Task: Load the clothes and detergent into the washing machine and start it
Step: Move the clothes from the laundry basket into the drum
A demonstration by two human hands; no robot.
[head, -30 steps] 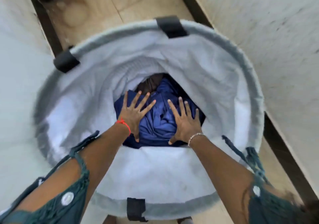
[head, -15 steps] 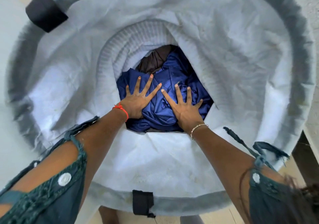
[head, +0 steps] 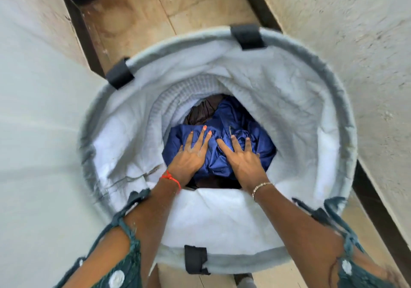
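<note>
Both hands, left hand [head: 189, 156] and right hand [head: 242, 159], lie open on blue clothes [head: 222, 145] deep in a laundry basket [head: 333, 83]; next, gather a firm bundle.

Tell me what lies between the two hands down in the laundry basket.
In the head view, bunched blue cloth fills the gap between the left hand and the right hand; both rest flat on it.
</note>
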